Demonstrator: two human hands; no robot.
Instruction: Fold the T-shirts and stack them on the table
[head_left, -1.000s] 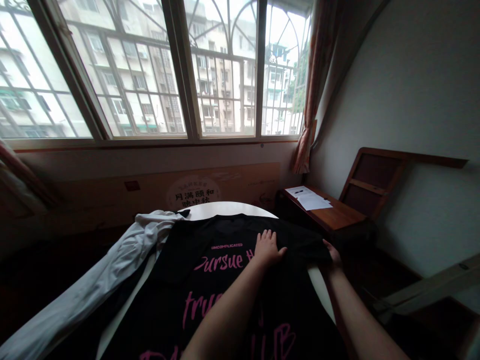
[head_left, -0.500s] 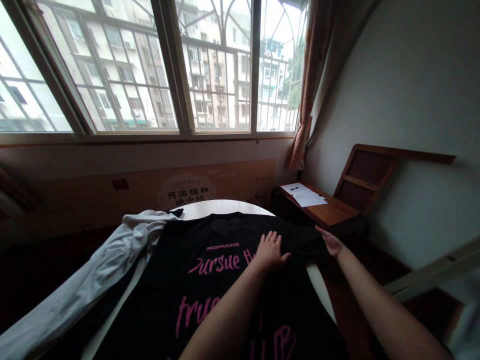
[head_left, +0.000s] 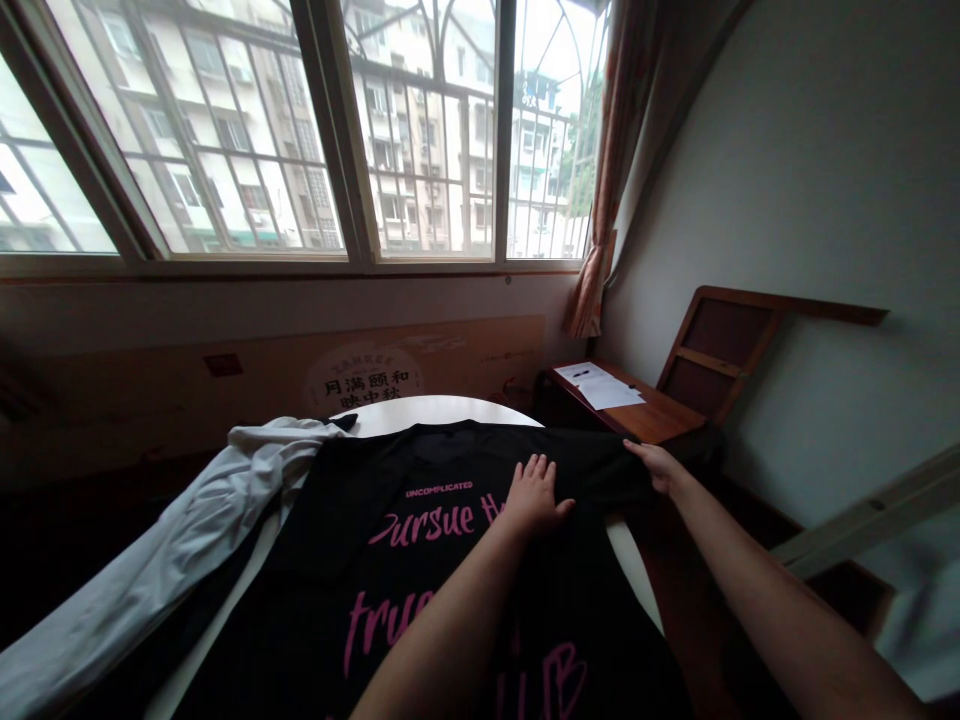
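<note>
A black T-shirt (head_left: 315, 560) with pink lettering lies spread over a white round-edged table (head_left: 442, 408). My left hand (head_left: 538, 494) rests flat on its upper chest, fingers stretched out, beside the word "Pursue". At the shirt's right side, my right hand (head_left: 657, 468) pinches the end of the sleeve (head_left: 600, 460) and holds it out past the table edge. Part of the lettering is covered by my left forearm.
A grey-white garment (head_left: 225, 520) drapes along the table's left side. Beyond the table on the right, papers (head_left: 604, 388) lie on a wooden bench (head_left: 660, 420) by a leaning wooden frame (head_left: 724, 340). Barred windows (head_left: 420, 150) and a tied curtain (head_left: 589, 290) are at the back.
My right hand has risen slightly, and the sleeve it holds looks straighter and flatter. My left hand stays pressed on the shirt. The whole view has shifted a little.
</note>
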